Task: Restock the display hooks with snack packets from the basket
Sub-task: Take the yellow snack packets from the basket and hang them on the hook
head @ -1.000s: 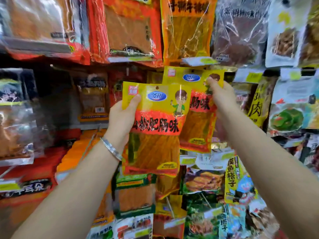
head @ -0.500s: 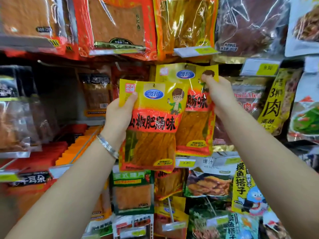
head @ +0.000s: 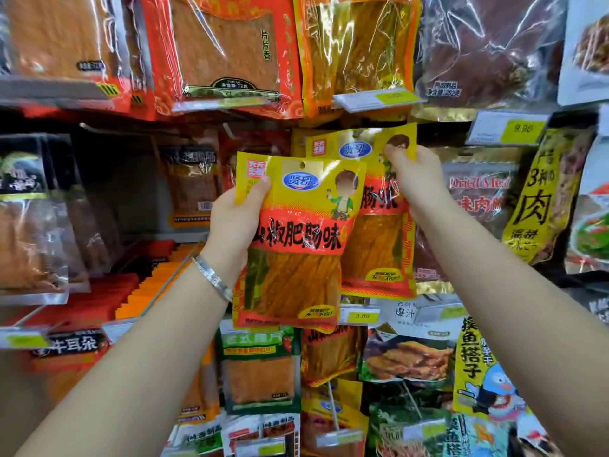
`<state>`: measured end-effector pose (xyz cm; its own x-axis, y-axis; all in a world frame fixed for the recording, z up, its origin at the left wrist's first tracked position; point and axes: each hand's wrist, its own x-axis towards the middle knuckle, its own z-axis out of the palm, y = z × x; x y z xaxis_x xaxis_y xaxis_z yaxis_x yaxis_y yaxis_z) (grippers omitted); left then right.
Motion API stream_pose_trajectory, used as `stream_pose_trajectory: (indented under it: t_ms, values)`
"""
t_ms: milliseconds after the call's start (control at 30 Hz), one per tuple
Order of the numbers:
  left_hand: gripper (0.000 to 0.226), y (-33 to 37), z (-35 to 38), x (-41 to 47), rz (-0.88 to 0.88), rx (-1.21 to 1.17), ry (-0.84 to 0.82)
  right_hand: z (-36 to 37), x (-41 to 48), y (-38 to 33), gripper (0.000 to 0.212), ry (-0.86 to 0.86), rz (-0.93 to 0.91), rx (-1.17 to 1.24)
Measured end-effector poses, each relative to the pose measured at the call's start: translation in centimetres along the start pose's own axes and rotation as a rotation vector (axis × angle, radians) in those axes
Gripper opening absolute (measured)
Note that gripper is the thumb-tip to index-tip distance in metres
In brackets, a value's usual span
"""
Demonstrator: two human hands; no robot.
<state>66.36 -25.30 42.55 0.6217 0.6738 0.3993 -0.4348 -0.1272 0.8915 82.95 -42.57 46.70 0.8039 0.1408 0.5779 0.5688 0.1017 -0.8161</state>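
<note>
Gripping the front packet point(head: 296, 252) at its upper-left edge with the left hand point(head: 235, 219); pinching the rear packet point(head: 379, 249) by its top-right corner with the right hand point(head: 418, 183). Overlapping, front over rear. Hemmed by hanging packets point(head: 356, 47) above, right and below; open only toward the dark gap point(head: 131, 179) at left.

The front packet point(head: 296, 239), in the centre of the frame, is showing smooth, glossy plastic film, printed yellow and red above and clear below. The rear packet point(head: 382, 232), just right of it, is gleaming in the same film (creased near its top edge). The bracelet point(head: 212, 278), centre left, is shining like polished metal. Across the top of the frame, the big red packets point(head: 224, 51) are throwing sharp white glints off crinkled clear plastic. The price tag point(head: 509, 128), upper right, is looking matt, like paper.
</note>
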Motion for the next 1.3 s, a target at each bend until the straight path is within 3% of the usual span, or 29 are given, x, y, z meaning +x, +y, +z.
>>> stream_pose_trajectory:
  t_ms: [100,200,267,400,533,600,633,767,967,1300]
  values:
    - [0.019,0.1,0.2,0.0,0.002,0.002,-0.001,1.2,0.6,0.3,0.029,-0.043,-0.050,-0.167]
    - [0.019,0.3,0.5,0.2,0.018,0.013,-0.007,1.4,1.4,1.0,0.044,-0.178,0.086,-0.314]
    - [0.017,0.5,0.7,0.3,0.015,-0.012,-0.022,1.2,1.4,1.3,0.042,-0.147,0.075,-0.358]
    - [0.020,0.9,1.3,0.5,0.003,-0.058,-0.077,0.6,-1.3,1.0,0.037,0.074,-0.154,-0.205]
    - [0.023,1.2,2.9,0.2,-0.024,-0.050,-0.161,0.8,-4.3,-0.3,0.038,-0.093,0.021,0.116]
    - [0.018,1.2,3.8,0.0,-0.016,-0.043,-0.176,0.5,-4.3,-0.7,0.025,-0.085,0.017,0.165]
    - [0.019,1.3,4.2,0.1,0.012,-0.036,-0.158,0.1,-4.1,-0.9,0.018,-0.053,-0.017,0.173]
    - [0.060,2.8,5.1,0.7,0.220,0.090,-0.157,-1.2,-3.0,-1.2,0.011,0.002,-0.142,0.098]
    - [0.061,4.8,6.9,0.4,0.341,0.245,-0.323,-1.6,-0.7,-1.8,0.008,0.074,-0.193,0.029]
    - [0.065,3.5,6.9,1.1,0.346,0.194,-0.359,-1.2,0.2,-1.1,0.015,0.070,-0.155,-0.104]
